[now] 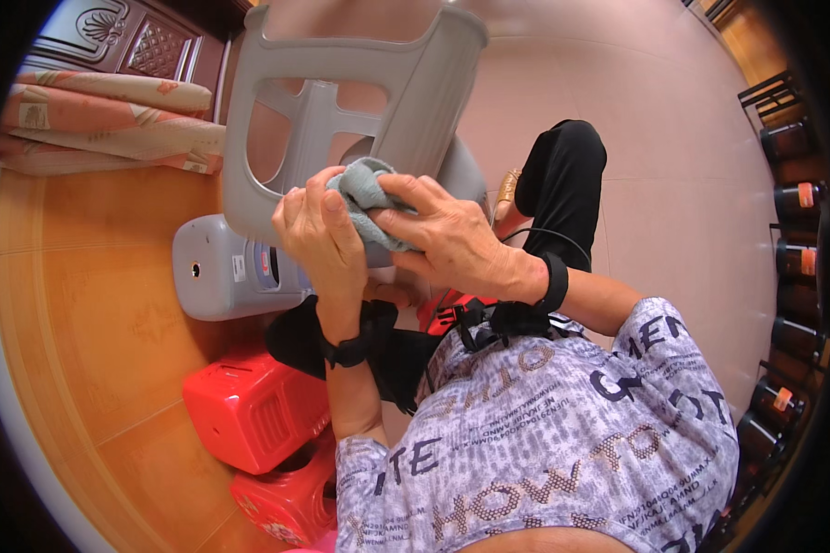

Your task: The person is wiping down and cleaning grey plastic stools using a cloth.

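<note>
A wet-looking grey-green cloth (370,190) is bunched up between my two hands. My left hand (325,228) grips its left side, thumb up and fingers bent. From the right, my right hand (449,231) presses its fingers into the folds. Just beyond the hands a grey plastic stool (346,55) stands tipped, with its legs and cut-out openings towards the top of the view. The cloth and hands overlap its near edge, so I cannot tell whether they touch it. Black bands circle both wrists.
Left of my knees lies another grey plastic stool (211,269) with stickers. Red plastic stools (249,415) are by the orange tiled wall (111,332). Folded patterned fabric (117,124) sits beside a carved dark wood panel (152,41). Dark bottles (795,259) fill a rack at right.
</note>
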`<state>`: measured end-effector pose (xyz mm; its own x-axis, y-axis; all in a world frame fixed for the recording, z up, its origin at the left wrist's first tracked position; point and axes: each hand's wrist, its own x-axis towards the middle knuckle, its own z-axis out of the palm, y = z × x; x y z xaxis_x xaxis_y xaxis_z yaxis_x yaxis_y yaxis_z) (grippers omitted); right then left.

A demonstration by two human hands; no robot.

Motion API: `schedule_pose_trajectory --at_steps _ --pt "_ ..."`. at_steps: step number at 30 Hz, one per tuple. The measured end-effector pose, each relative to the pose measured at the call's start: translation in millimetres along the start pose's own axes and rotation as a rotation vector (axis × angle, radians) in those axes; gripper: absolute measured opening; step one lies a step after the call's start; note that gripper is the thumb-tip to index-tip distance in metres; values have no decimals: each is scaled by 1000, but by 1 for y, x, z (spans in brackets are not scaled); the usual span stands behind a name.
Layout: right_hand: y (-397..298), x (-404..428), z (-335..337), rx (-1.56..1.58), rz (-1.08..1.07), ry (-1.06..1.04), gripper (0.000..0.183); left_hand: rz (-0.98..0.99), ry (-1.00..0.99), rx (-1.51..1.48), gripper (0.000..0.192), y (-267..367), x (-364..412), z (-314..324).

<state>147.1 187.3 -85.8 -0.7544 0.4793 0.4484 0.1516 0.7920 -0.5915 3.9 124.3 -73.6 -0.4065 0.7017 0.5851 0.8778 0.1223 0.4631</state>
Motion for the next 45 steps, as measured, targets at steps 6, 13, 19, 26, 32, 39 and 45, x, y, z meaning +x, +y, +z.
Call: schedule_pose_trajectory --at_steps 6,13,19,26,32,39,45 --pt "45 10 -17 -79 103 216 48 107 -162 68 54 -12 10 0" --pt "86 -15 -7 657 833 264 45 96 -93 195 39 -21 13 9" --pt "49 -29 33 764 632 108 38 88 -108 221 36 -31 17 2" --pt "55 -64 49 300 398 -170 33 58 -115 212 35 -31 18 -1" --pt "105 -68 71 206 450 -195 38 47 -119 210 35 -25 18 -2" --pt "154 -50 65 145 524 79 30 25 -119 156 35 -25 20 -3" --pt "133 -29 18 13 272 217 32 80 -78 163 37 -31 20 -2"
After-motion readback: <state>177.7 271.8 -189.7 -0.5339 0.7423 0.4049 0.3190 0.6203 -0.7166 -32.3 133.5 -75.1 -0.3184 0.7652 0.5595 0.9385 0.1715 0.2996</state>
